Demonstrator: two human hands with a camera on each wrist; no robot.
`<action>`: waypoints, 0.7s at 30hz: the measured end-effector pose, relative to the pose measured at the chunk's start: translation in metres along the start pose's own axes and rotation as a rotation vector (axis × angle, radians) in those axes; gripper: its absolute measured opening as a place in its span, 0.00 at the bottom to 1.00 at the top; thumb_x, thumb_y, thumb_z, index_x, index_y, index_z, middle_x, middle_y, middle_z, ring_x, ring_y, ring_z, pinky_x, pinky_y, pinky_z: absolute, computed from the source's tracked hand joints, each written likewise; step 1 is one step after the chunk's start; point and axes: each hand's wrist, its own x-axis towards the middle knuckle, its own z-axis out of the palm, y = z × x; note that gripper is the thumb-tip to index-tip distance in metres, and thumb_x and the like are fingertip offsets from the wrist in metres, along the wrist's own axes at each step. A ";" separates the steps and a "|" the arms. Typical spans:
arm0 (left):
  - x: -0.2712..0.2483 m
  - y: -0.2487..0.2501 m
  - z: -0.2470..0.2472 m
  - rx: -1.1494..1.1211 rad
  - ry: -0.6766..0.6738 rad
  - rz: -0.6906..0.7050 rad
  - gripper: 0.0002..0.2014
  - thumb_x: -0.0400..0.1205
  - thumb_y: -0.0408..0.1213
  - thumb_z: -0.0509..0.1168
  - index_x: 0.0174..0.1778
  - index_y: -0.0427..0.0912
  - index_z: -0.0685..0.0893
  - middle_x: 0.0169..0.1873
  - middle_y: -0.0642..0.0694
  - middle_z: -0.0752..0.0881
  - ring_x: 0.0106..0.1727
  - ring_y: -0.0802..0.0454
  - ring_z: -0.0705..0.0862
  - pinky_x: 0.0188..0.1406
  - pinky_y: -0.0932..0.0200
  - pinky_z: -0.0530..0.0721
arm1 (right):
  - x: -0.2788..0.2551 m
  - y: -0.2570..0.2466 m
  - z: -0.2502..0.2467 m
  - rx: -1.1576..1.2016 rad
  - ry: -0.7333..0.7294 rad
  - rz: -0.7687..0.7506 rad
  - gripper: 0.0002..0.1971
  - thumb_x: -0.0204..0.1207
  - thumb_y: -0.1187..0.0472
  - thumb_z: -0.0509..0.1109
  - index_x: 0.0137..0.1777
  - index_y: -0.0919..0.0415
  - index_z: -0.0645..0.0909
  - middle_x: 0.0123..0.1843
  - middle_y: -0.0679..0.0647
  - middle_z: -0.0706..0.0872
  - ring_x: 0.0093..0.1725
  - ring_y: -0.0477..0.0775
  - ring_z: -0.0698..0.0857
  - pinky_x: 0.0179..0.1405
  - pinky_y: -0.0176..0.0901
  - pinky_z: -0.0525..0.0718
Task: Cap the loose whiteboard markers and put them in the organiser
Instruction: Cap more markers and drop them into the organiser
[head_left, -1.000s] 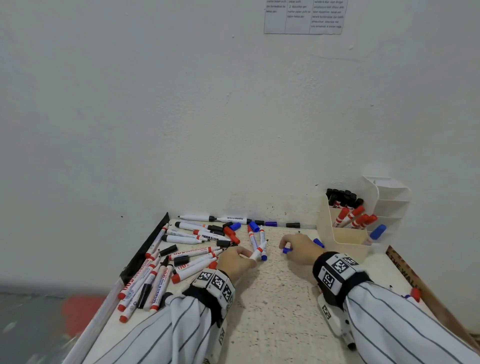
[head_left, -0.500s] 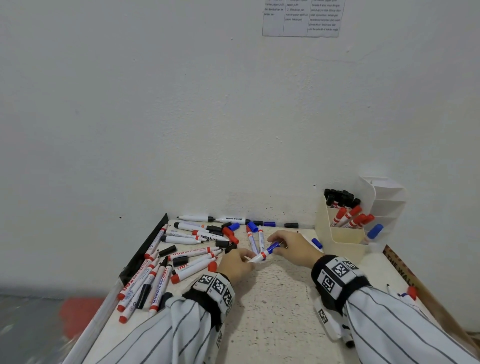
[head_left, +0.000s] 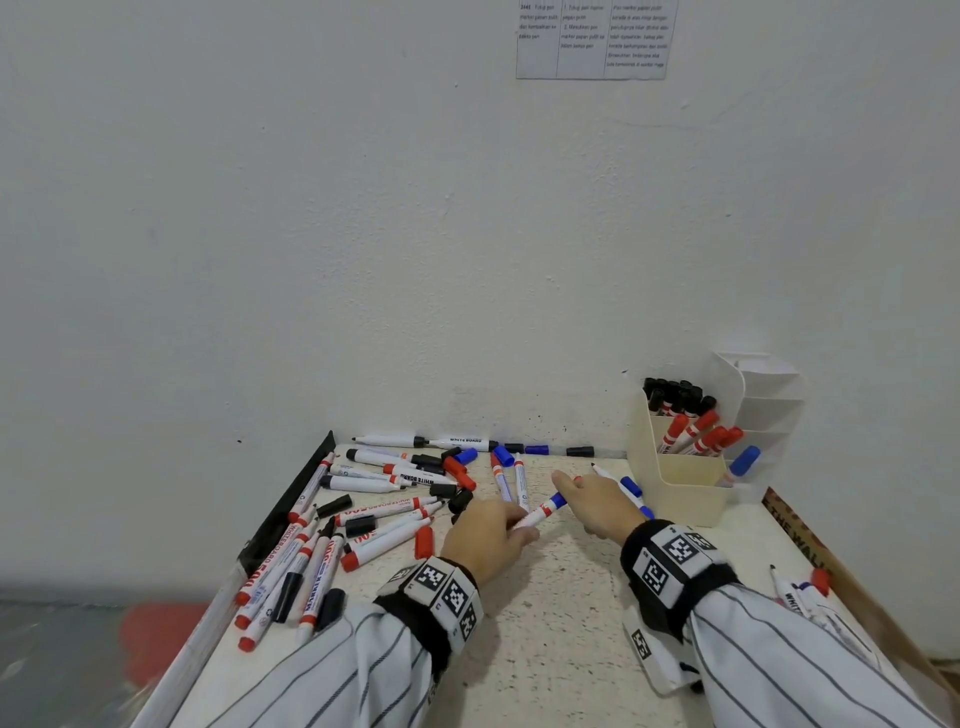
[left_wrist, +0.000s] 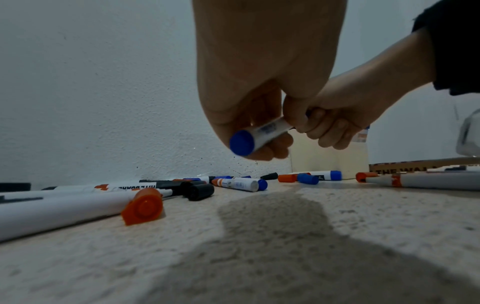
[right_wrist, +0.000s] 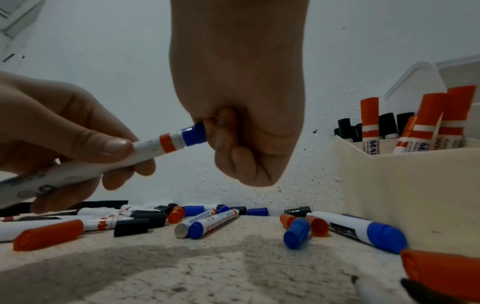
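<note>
A white marker with a blue end (head_left: 537, 513) hangs just above the table between my two hands. My left hand (head_left: 519, 521) grips its barrel (left_wrist: 271, 129). My right hand (head_left: 567, 487) pinches the blue cap (right_wrist: 193, 134), which sits over the marker's tip. Whether the cap is fully seated I cannot tell. The cream organiser (head_left: 685, 491) stands at the right by the wall, holding black, red and blue capped markers. Several loose markers (head_left: 374, 519) and loose caps (head_left: 423, 542) lie to the left.
The white wall (head_left: 467, 260) closes off the table's far side. A black strip (head_left: 291, 501) edges the left side and a printed board (head_left: 802, 540) the right. A white stepped holder (head_left: 769, 405) stands behind the organiser. More markers (head_left: 792, 595) lie by my right sleeve.
My hands were apart, the left with the marker and the right with the blue cap. They have come together and the cap is now over the marker's tip.
</note>
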 end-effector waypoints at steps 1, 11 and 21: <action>0.000 0.000 0.002 0.001 -0.007 0.002 0.14 0.83 0.43 0.62 0.61 0.42 0.84 0.40 0.49 0.83 0.37 0.59 0.76 0.42 0.64 0.74 | 0.000 -0.001 0.000 0.021 0.002 -0.020 0.21 0.86 0.53 0.47 0.48 0.66 0.77 0.29 0.51 0.66 0.26 0.47 0.65 0.28 0.37 0.65; -0.001 0.008 -0.005 -0.441 -0.194 -0.158 0.15 0.88 0.46 0.49 0.43 0.46 0.78 0.29 0.53 0.72 0.23 0.59 0.67 0.18 0.68 0.67 | -0.009 -0.010 -0.009 0.199 -0.019 -0.176 0.19 0.87 0.55 0.46 0.32 0.52 0.64 0.29 0.50 0.68 0.27 0.46 0.66 0.29 0.36 0.65; 0.001 0.013 -0.015 -0.823 -0.437 -0.281 0.22 0.87 0.55 0.45 0.30 0.48 0.67 0.18 0.56 0.63 0.15 0.61 0.57 0.11 0.71 0.54 | -0.010 -0.005 -0.017 0.275 -0.106 -0.340 0.18 0.87 0.50 0.47 0.37 0.54 0.67 0.29 0.50 0.68 0.29 0.47 0.67 0.35 0.42 0.70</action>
